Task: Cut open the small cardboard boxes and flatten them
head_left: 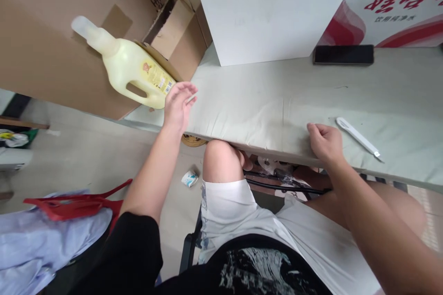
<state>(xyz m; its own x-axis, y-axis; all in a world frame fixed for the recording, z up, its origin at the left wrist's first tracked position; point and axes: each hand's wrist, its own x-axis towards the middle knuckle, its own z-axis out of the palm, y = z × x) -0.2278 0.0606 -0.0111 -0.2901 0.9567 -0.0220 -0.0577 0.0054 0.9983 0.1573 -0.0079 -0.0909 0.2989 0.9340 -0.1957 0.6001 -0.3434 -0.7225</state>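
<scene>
My left hand (179,106) is at the left part of the table edge, right by the base of a pale yellow jug-shaped bottle (126,62) with a handle and a whitish cap. Its fingers are slightly bent and apart, with nothing in them; whether it touches the bottle I cannot tell. Resting on the cloth-covered table (249,101), my right hand (325,142) is curled into a loose fist and shows nothing in it. Just to its right lies a white utility knife (358,138), its blade tip pointing toward the lower right.
Behind the bottle stand a large brown carton (41,46) and a smaller open cardboard box (183,27). White boxes (266,23) and a red-and-white printed carton (398,14) line the back. A black phone (344,55) lies before them. A red hanger (72,205) with clothes is at lower left.
</scene>
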